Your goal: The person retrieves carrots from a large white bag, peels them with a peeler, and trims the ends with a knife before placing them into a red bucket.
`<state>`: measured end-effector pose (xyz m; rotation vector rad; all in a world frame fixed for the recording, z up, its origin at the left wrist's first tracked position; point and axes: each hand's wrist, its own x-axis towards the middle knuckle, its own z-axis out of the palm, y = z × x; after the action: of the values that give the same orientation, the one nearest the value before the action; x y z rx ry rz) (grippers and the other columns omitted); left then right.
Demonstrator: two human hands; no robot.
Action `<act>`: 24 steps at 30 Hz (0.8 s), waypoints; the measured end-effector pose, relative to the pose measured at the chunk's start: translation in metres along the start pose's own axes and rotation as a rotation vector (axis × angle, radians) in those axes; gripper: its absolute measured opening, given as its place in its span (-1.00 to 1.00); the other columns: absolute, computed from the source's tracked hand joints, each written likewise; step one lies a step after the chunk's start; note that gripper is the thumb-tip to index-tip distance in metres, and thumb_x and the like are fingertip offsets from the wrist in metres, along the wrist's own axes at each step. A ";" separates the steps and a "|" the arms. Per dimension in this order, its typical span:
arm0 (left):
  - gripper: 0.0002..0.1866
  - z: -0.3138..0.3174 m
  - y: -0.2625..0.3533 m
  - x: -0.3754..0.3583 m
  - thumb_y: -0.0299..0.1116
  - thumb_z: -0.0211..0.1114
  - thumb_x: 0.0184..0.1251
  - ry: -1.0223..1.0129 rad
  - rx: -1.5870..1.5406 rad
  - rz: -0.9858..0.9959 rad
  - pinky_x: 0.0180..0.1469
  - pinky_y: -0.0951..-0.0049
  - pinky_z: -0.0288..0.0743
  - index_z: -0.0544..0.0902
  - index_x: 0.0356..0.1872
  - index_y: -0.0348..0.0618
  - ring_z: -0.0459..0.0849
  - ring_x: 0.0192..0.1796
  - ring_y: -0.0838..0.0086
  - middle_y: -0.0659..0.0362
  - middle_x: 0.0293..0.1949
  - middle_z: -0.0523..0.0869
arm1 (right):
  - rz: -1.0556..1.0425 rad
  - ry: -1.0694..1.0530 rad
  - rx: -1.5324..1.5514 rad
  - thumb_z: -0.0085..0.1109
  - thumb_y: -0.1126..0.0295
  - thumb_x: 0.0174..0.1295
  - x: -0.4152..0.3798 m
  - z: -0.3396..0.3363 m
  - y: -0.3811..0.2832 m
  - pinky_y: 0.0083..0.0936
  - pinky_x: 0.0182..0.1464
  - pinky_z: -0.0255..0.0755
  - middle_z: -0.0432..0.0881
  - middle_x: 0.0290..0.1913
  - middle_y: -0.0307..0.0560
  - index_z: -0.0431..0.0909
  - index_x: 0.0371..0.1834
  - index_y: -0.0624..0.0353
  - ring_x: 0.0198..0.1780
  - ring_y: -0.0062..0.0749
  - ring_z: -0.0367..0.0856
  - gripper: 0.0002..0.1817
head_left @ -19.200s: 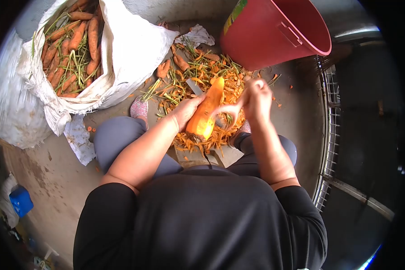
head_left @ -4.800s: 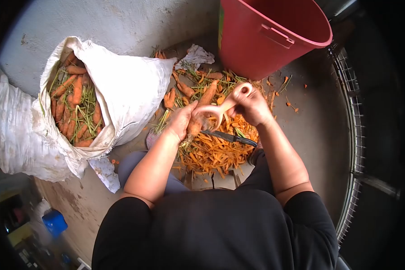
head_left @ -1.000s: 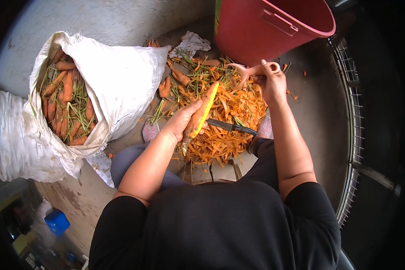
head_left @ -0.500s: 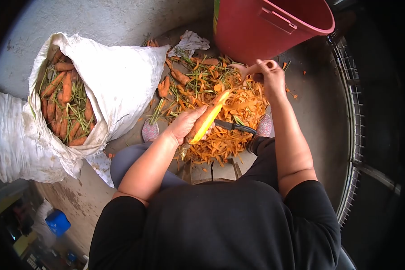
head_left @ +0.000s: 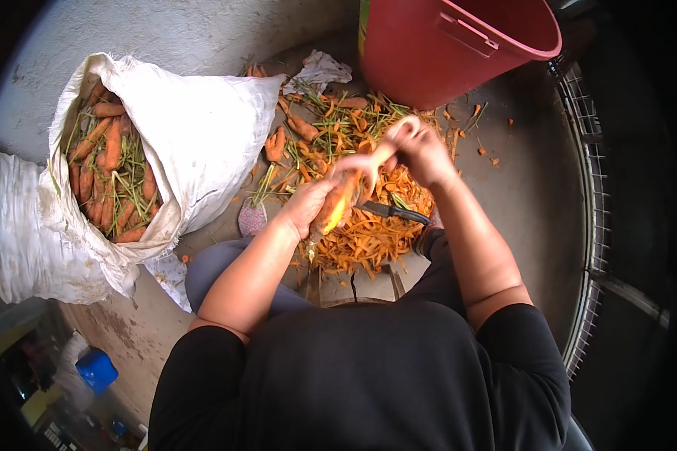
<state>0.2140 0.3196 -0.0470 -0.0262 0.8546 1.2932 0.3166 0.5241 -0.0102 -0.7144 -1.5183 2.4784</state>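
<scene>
My left hand (head_left: 307,206) is closed around a partly peeled carrot (head_left: 338,212), with a bright yellow-orange stripe showing along its side. In my right hand (head_left: 427,158) is a pale pink Y-shaped peeler (head_left: 381,156), blurred by motion. The peeler's head overlaps the far end of the carrot in this view. Below both hands spreads a heap of orange carrot peelings (head_left: 368,244) mixed with green stalks. A black-handled knife (head_left: 399,213) lies on that heap, just right of the carrot.
On the left, a white woven sack (head_left: 203,113) gapes with unpeeled carrots (head_left: 111,146) and stalks inside. Several loose carrots (head_left: 302,128) lie beside the peelings. A large red bucket (head_left: 410,64) stands beyond them. Wire mesh (head_left: 598,173) edges the right side.
My right hand has swung left and toward me, bringing the peeler from beyond the carrot onto its far end. The left hand still grips the carrot, almost unmoved.
</scene>
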 end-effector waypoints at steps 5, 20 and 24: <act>-0.56 0.008 0.003 -0.005 0.02 -0.04 0.31 -0.035 0.014 -0.047 -0.45 0.50 0.43 0.38 0.03 -0.10 0.48 -0.38 0.46 0.12 -0.34 0.50 | -0.162 0.680 0.011 0.18 0.36 0.13 0.020 -0.060 -0.007 -0.67 -0.61 0.40 0.53 -0.51 -0.09 0.38 -0.36 0.24 -0.63 -0.54 0.48 -0.79; -0.52 0.014 0.007 -0.003 0.04 -0.09 0.33 0.074 0.000 0.009 -0.48 0.49 0.44 0.39 0.04 -0.14 0.51 -0.41 0.41 0.11 -0.36 0.52 | -0.040 0.152 0.016 0.20 0.34 0.10 0.008 -0.015 0.002 -0.65 -0.59 0.42 0.56 -0.54 -0.07 0.42 -0.39 0.23 -0.64 -0.49 0.50 -0.80; -0.53 -0.001 0.001 0.001 0.03 -0.14 0.35 -0.061 -0.111 0.000 -0.43 0.45 0.49 0.36 0.08 -0.09 0.56 -0.35 0.38 0.08 -0.31 0.54 | -0.124 0.342 0.109 0.18 0.29 0.13 0.010 -0.034 -0.011 -0.68 -0.61 0.38 0.56 -0.53 -0.08 0.41 -0.38 0.18 -0.67 -0.52 0.45 -0.79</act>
<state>0.2121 0.3205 -0.0482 -0.0745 0.7301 1.3345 0.3222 0.5600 -0.0167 -0.9360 -1.2548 2.1910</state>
